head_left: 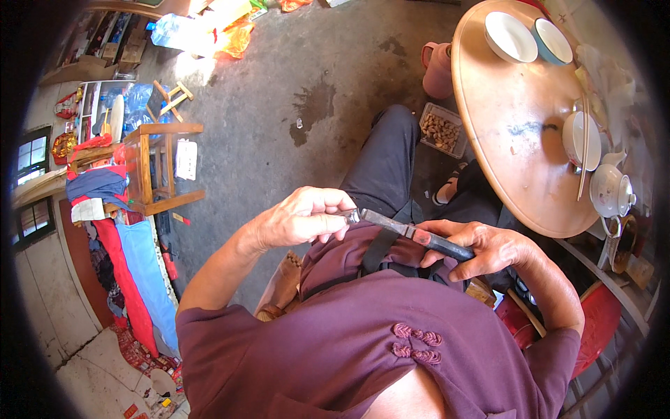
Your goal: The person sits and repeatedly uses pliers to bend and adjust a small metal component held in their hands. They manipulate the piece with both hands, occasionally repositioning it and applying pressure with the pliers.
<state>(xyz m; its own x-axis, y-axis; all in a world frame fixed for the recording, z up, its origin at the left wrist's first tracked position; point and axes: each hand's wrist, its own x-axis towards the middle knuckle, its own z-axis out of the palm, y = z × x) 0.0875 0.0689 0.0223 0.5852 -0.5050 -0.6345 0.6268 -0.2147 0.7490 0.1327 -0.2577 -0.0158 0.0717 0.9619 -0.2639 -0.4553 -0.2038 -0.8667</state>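
Right hand (488,250) is gripping the knife (412,232) handle mid-frame, left hand (300,220) fingers are pinching something small at its tip; looks stiff, sharp-edged, so hold by handle.

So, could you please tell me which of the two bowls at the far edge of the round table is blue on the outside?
The right bowl, nearest the table's far right rim, has a blue outside; the left bowl beside it is white all over.

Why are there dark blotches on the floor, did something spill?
Maybe. The grey concrete floor has dark patches that look like stains or damp, cause unclear. The round table bears a dark smudge. The hands' knife looks normal.
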